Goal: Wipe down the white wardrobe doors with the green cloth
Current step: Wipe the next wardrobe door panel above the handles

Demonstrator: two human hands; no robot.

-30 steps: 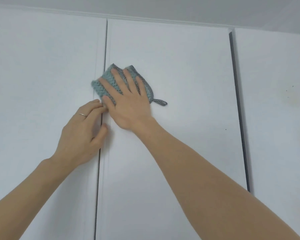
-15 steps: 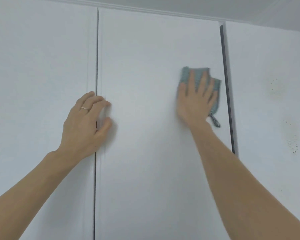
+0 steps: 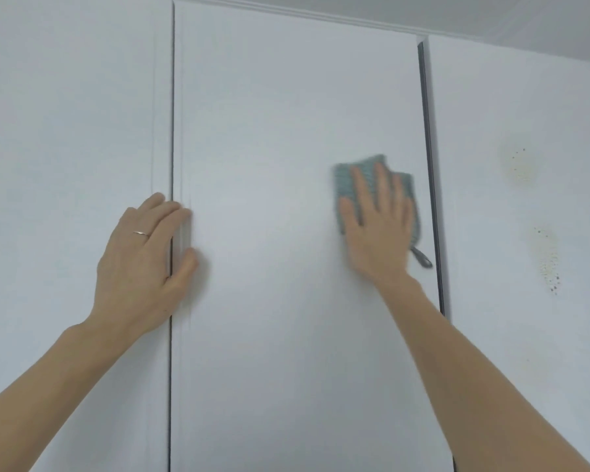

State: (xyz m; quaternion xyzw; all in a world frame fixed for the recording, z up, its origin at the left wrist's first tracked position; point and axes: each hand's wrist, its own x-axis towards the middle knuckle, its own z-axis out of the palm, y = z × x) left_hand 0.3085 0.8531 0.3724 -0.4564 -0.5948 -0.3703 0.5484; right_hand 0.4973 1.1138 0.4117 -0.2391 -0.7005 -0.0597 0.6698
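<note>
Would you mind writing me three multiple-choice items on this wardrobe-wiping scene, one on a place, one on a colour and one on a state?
1. Where is the green cloth on the middle door?
A. beside its right edge
B. at its left edge
C. on the ceiling

2. What colour are the speckled stains on the right panel?
A. blue
B. brownish
C. red

3. How does the right hand lie?
A. clenched in a fist
B. hanging free
C. flat, fingers spread on the cloth

Answers: 1 A, the cloth is near the dark right gap; 2 B, the dots look brown-yellow; 3 C, straight fingers press the cloth.
</note>
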